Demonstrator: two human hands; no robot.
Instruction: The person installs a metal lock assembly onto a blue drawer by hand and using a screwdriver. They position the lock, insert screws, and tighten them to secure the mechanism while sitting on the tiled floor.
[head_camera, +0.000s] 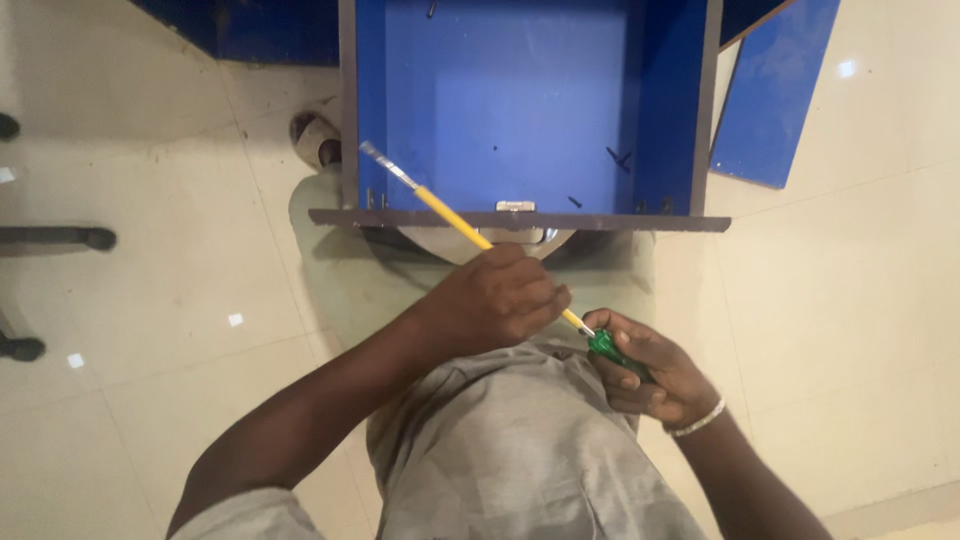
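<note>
Your left hand (497, 296) closes around the screwdriver (470, 232) shaft to steady it, your right hand (650, 372) grips its green handle, tip raised over the blue cabinet (500, 100).

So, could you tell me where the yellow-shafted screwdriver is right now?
In the head view, the screwdriver runs diagonally across the centre, its green handle in the right hand, its shaft under the left hand, its tip over the blue cabinet edge.

No packages, labels, signs or screens show in this view.
</note>
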